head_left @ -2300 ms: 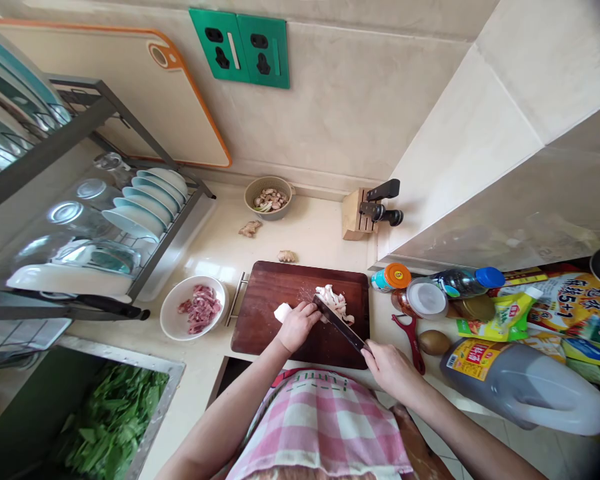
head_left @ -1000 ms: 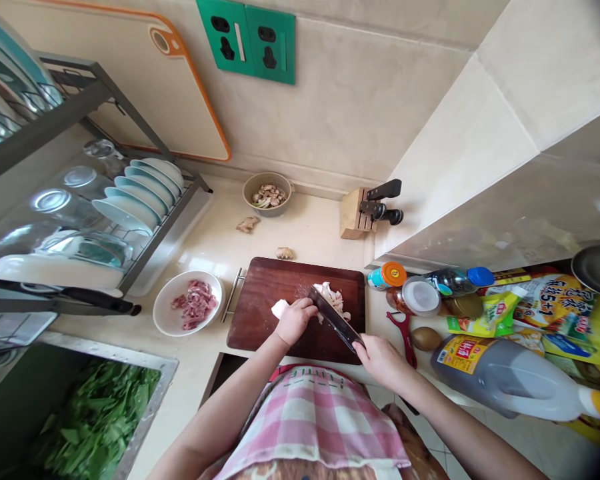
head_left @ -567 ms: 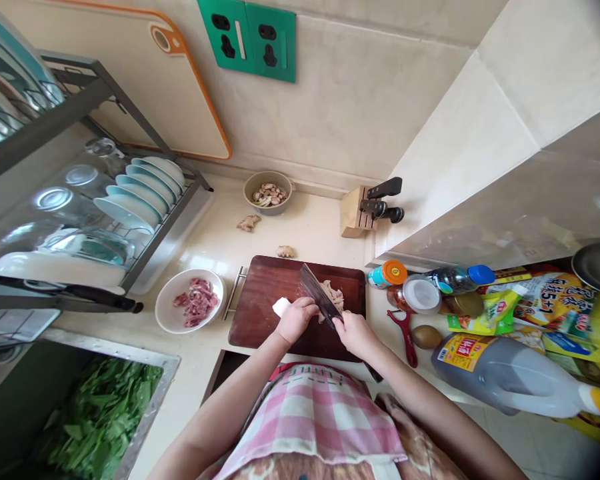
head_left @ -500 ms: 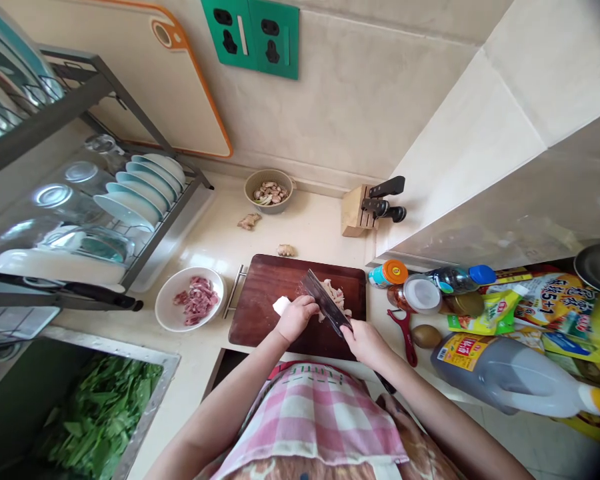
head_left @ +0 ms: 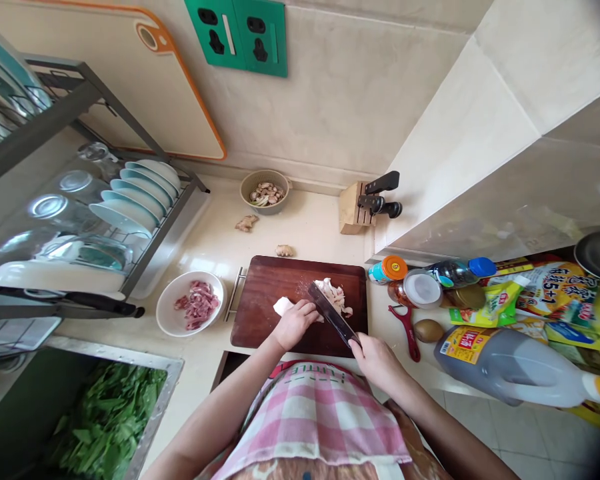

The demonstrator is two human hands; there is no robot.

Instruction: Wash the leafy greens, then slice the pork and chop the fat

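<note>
My right hand (head_left: 377,360) grips the handle of a kitchen knife (head_left: 333,315), its dark broad blade slanting across the wooden cutting board (head_left: 260,283). My left hand (head_left: 295,325) is closed with curled fingers on a white chunk of meat or fat (head_left: 283,306), just left of the blade. Most of that chunk is hidden under the fingers. To the right of the blade lies a loose pile of pale cut slices (head_left: 339,297). A white bowl (head_left: 163,310) with pink cut meat (head_left: 197,305) stands left of the board.
Ginger pieces (head_left: 284,251) and a basket of sliced mushrooms (head_left: 267,193) sit behind the board, with a knife block (head_left: 353,208) to their right. Jars, a red peeler (head_left: 407,333) and a large bottle (head_left: 505,367) crowd the right side. Leafy greens (head_left: 110,420) fill the sink.
The knife and my right hand have shifted slightly right and down in the picture. More of the pale slices show beside the blade. My left hand stays on the white chunk.
</note>
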